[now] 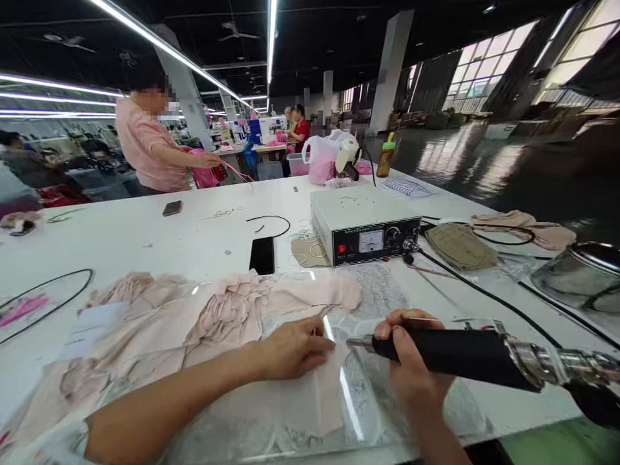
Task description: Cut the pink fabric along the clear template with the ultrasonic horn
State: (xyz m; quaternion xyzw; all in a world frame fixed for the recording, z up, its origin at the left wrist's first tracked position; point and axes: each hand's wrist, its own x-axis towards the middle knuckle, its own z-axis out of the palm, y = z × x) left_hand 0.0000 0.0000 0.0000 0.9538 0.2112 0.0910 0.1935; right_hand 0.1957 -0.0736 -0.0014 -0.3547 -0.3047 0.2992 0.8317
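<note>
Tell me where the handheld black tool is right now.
In the head view, the handheld black tool is at lower right, gripped in the right hand, its tip near the pale fabric.

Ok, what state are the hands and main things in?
Right hand: closed around black cylindrical tool
Left hand: touching pale pink fabric strip
Gathered pale pink fabric: bunched
Black rectangular phone: flat, screen dark
Grey metal box: red switch apparently lit
Green-topped amber bottle: upright
</note>
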